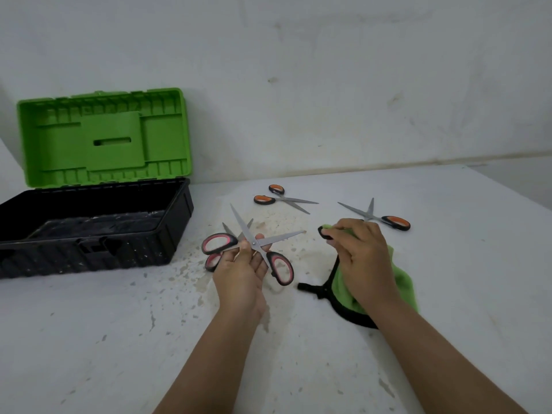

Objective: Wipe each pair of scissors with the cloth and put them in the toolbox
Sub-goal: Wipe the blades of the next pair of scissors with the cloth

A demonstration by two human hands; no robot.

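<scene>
From the head view we judge the task barely begun: the toolbox (95,225) at nine o'clock stands open and holds no scissors that we can see. Our left hand (242,264) pinches the open pink-handled scissors (257,245) at the pivot; another pink pair (218,255) lies beneath. Our right hand (358,252) grips the green cloth (400,282). Two orange-handled pairs (283,198) (379,218) wait at twelve and one o'clock

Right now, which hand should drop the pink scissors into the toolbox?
Left. The left hand already holds the open pink scissors and is nearer the open toolbox; the right hand grips the green cloth.
</scene>
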